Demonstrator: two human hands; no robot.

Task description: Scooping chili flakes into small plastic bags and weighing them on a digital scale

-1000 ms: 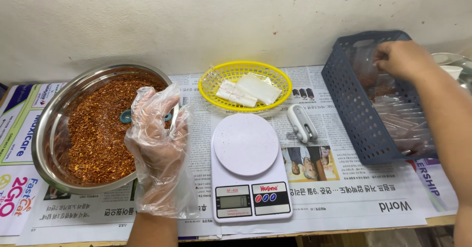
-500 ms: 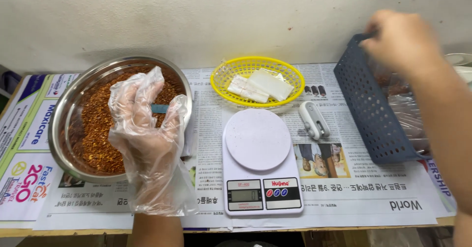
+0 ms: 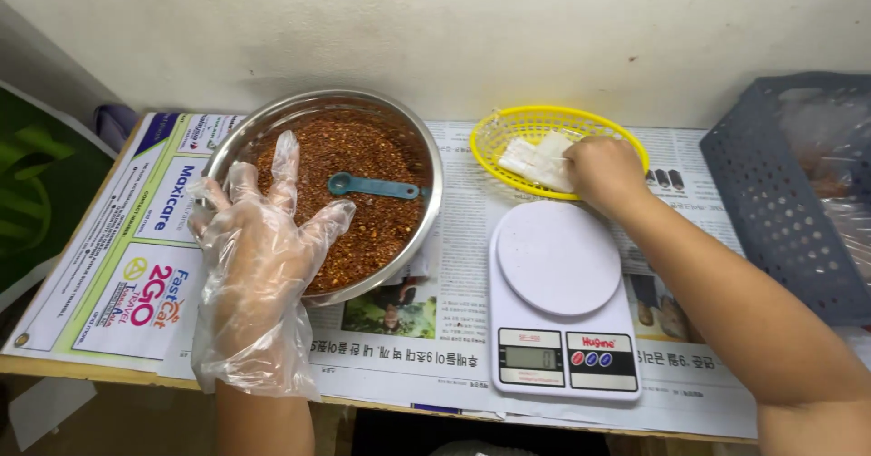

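left hand (image 3: 259, 265) in a loose clear plastic glove, fingers spread wide, palm down, holding nothing; hovers over the near-left rim of the steel bowl (image 3: 272, 125); whether fingertips touch the rim cannot be told. bowl filled with coarse red-brown flakes (image 3: 363, 229); teal measuring spoon (image 3: 372, 185) lying flat on the flakes, cup end toward the left, handle pointing right.

right hand (image 3: 603, 173) bare, reaching into the near-right side of the yellow oval basket (image 3: 508, 125). fingers curled down onto the small clear empty bags (image 3: 535, 158) stacked in the basket; touching them, but a firm pinch cannot be confirmed since the fingertips are hidden under the knuckles. forearm running back across the right edge of the scale.

white digital kitchen scale (image 3: 562, 329) just in front of the basket, round platter bare, display and buttons along the near edge. sits to the right of the bowl, close but not touching.

grey-blue perforated plastic crate (image 3: 771, 202) at far right, tilted, holding clear bags with reddish contents; well apart from the right hand.

newspaper sheets (image 3: 435, 347) and a printed flyer (image 3: 118, 238) covering the counter (image 3: 109, 370) beneath everything; wooden front edge showing at the near left. plain pale wall behind. green object at far left edge, kind not identifiable.
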